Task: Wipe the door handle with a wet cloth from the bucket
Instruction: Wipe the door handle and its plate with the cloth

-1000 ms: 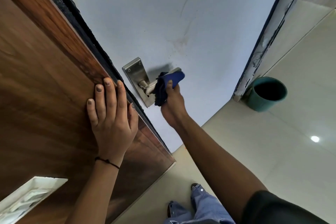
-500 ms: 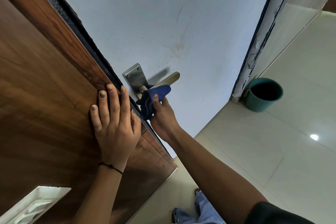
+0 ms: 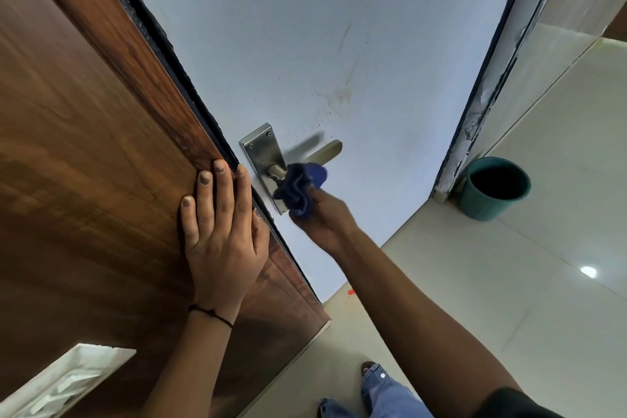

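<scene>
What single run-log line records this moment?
step: wiping | right hand: blue cloth on handle base | left hand: flat on wooden door | bucket: on floor

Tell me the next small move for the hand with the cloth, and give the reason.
Probably slide the blue cloth outward along the lever toward its free end. The right hand holds the cloth bunched at the lever's base by the backplate, and the outer stretch of the lever is bare. The left hand lies flat on the brown door face, likely steadying it.
</scene>
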